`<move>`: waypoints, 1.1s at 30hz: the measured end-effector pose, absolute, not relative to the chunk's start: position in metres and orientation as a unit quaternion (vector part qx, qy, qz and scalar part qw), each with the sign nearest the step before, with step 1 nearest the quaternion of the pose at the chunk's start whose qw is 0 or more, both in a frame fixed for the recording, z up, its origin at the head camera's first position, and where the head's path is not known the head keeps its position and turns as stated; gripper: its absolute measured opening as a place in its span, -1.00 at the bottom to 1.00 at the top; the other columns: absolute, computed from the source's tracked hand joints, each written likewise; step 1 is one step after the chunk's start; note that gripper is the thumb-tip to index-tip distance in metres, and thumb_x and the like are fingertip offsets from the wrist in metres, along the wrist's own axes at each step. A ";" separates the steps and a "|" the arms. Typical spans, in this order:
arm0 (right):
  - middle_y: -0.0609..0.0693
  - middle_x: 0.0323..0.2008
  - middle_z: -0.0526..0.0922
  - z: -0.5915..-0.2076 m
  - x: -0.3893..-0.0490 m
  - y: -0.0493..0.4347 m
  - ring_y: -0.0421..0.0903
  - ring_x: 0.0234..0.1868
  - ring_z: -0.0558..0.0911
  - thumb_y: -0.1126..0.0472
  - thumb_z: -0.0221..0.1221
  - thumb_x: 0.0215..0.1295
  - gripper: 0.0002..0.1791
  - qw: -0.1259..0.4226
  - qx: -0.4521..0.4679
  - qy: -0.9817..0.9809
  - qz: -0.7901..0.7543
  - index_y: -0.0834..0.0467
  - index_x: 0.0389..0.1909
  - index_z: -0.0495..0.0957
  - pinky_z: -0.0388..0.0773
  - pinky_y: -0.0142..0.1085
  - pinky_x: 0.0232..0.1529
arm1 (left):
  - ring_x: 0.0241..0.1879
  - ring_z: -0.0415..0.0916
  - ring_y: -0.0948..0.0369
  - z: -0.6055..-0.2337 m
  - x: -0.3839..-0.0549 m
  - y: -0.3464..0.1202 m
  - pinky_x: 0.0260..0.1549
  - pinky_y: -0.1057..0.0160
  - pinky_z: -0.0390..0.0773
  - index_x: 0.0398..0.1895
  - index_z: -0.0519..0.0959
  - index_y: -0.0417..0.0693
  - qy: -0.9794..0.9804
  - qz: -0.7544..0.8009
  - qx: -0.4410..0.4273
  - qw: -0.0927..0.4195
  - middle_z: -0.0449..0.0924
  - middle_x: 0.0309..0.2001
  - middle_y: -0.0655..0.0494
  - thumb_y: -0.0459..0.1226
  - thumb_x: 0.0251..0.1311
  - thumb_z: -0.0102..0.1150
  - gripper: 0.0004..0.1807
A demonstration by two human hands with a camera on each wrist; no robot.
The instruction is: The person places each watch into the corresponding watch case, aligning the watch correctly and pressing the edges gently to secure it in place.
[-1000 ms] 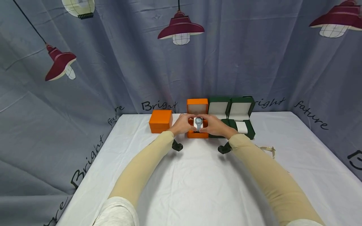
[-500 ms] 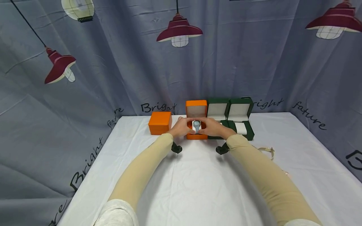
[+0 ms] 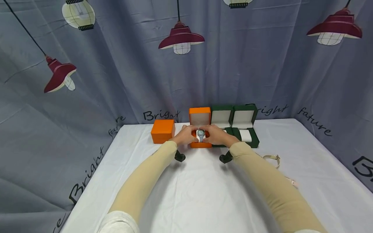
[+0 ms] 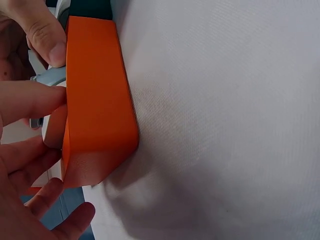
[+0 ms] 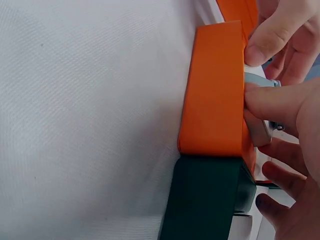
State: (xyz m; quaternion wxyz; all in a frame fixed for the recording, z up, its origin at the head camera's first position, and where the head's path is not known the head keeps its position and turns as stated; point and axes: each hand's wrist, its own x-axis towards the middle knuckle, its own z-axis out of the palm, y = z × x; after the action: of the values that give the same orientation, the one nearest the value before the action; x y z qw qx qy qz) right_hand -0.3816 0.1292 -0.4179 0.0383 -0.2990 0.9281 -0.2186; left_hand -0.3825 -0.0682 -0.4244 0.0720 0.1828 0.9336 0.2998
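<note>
In the head view, a wristwatch [image 3: 200,133] with a grey-blue strap is wrapped round a white cushion, within the open orange watch box [image 3: 201,145]. My left hand [image 3: 185,135] pinches the cushion [image 4: 53,131] from the left, its thumb at the box's front rim in the left wrist view. From the other side, my right hand [image 3: 217,135] pinches the same cushion, thumb beside the strap [image 5: 257,78]. Part of the cushion sits below the rim, hidden by the box's front wall. The other fingers spread around the box's sides.
A closed orange box [image 3: 163,131] stands left of my left hand. Two open green watch boxes [image 3: 245,116] adjoin the orange one on the right, the far one with a white cushion [image 3: 245,135]. A beige-strapped watch [image 3: 272,157] and a pinkish item [image 3: 294,183] lie near my right forearm.
The watch and cushion have sunk slightly lower into the orange box, both hands going down with them. The head view has tilted up a little.
</note>
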 end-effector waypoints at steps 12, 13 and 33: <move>0.14 0.09 0.65 -0.410 -0.382 0.123 0.02 -0.09 0.60 0.19 0.30 0.34 -0.39 0.045 -0.277 0.934 -0.220 0.22 0.37 0.42 0.62 -0.10 0.04 | 0.29 0.17 0.04 -0.417 -0.376 -0.071 0.29 0.04 0.38 0.45 0.40 0.01 0.941 0.271 0.189 0.073 0.37 0.43 0.10 -0.16 0.32 0.29 -0.37; 0.14 0.09 0.64 -0.408 -0.383 0.123 0.03 -0.09 0.60 0.19 0.30 0.34 -0.39 0.043 -0.273 0.935 -0.223 0.22 0.37 0.42 0.62 -0.10 0.05 | 0.29 0.17 0.03 -0.415 -0.377 -0.070 0.28 0.03 0.38 0.45 0.40 0.01 0.941 0.270 0.192 0.068 0.37 0.43 0.09 -0.16 0.31 0.29 -0.37; 0.11 0.14 0.61 -0.421 -0.383 0.133 0.01 -0.02 0.57 0.13 0.37 0.28 -0.33 0.043 -0.245 0.939 -0.239 0.15 0.38 0.42 0.59 -0.14 0.08 | 0.26 0.22 0.03 -0.417 -0.378 -0.067 0.23 0.07 0.44 0.47 0.37 -0.02 0.946 0.241 0.202 0.077 0.39 0.42 0.07 -0.21 0.29 0.31 -0.33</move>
State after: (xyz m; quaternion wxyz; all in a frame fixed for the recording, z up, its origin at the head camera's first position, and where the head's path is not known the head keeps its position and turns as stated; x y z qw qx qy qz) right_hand -0.3828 0.1328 -0.4209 0.0427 -0.2452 0.9386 -0.2388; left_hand -0.3777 -0.0667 -0.4174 0.0772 0.2018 0.9460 0.2415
